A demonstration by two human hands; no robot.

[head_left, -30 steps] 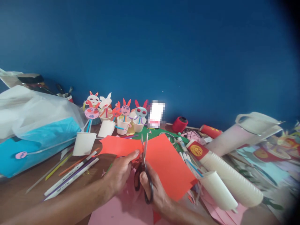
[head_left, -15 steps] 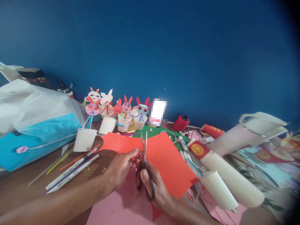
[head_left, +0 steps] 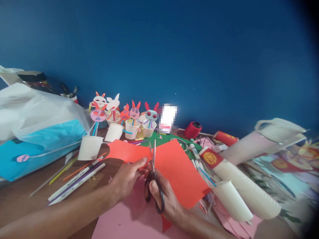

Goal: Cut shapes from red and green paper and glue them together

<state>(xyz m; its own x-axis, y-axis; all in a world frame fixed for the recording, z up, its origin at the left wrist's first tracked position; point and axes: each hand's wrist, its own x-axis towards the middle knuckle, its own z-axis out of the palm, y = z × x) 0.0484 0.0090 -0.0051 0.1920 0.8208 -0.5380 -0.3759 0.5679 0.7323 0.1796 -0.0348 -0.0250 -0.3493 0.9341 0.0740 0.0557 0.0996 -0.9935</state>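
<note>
My left hand (head_left: 131,176) pinches a sheet of red-orange paper (head_left: 183,176) between thumb and fingers. In my right hand (head_left: 165,194) is a pair of scissors (head_left: 154,181) with black handles, thumb and fingers through the loops. The two blades point away from me, slightly apart, with the paper on either side of them. The sheet's left part has a curved cut-out edge. Beneath both hands lies a pink sheet (head_left: 124,217), partly covered by them.
Several white paper cups with paper animal faces (head_left: 98,114) stand at the back. White markers (head_left: 77,184) lie on the left beside a blue package (head_left: 57,142). To the right are a long stack of paper cups (head_left: 249,189), a single cup (head_left: 233,200) and a red cylindrical object (head_left: 193,130).
Almost nothing differs. Both hands, the scissors and the red-orange paper keep nearly the same position, and the whole view has shifted very slightly.
</note>
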